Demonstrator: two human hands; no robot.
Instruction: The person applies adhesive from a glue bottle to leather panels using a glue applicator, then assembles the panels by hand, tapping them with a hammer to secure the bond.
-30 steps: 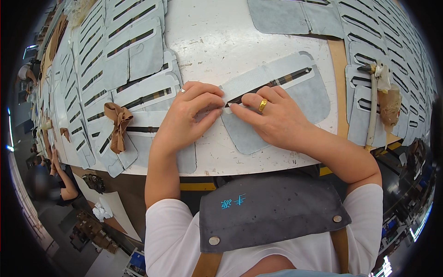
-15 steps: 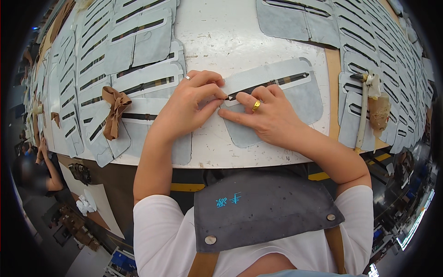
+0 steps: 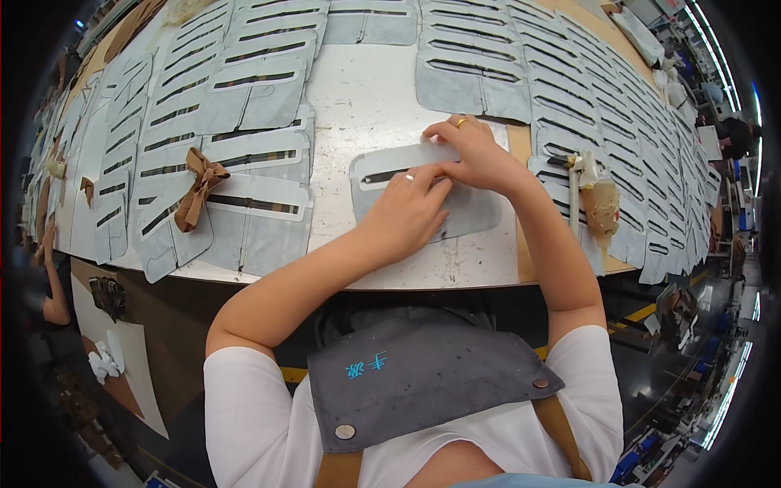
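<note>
A grey fabric panel (image 3: 373,210) with a pale strip and a dark slot (image 3: 382,176) lies flat on the table before me. My left hand (image 3: 405,213) reaches across its middle, fingers bent and closed at the slot. From the right, my right hand (image 3: 473,154) curls over the panel's upper edge, its thumb and fingers closed close to my left fingertips. Both hands meet around the slot's right part and hide it; the pointed left end stays visible. A ring shows on each hand.
Overlapping rows of similar slotted panels cover the left (image 3: 268,98) and right (image 3: 561,89) of the table (image 3: 350,89). A crumpled brown cloth strip (image 3: 195,191) lies on the left panels. A hammer (image 3: 574,195) and a stained plastic bottle (image 3: 602,213) lie at right. Another person's arm (image 3: 55,297) shows far left.
Both hands have left the slot's left end and now meet at its right part. My right hand has swung up to the panel's far edge. The view has shifted too.
</note>
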